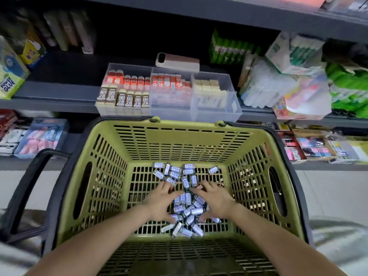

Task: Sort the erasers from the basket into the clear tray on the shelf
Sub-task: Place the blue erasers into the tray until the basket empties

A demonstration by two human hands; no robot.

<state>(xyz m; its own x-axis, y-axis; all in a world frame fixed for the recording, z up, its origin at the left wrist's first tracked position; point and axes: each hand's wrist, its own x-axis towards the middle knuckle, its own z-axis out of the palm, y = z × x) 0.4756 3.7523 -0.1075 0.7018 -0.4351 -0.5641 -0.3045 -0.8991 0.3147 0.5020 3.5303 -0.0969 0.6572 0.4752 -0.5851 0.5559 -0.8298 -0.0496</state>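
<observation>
The green basket [179,140] holds a loose pile of blue-and-white erasers [186,204] on its floor. The left hand [160,200] and right hand [216,200] rest on the pile with fingers spread, cupping the heap between them. On the far shelf [59,92], the clear tray [233,108] has three compartments: brown 2B and red packs on the left, red-and-white packs in the middle, beige blocks on the right.

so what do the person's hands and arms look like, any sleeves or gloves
The left hand and the right hand are bare: no gloves, watch or bracelet. Both forearms are bare too, with no sleeve in view. Rings are too blurred to tell.
</observation>
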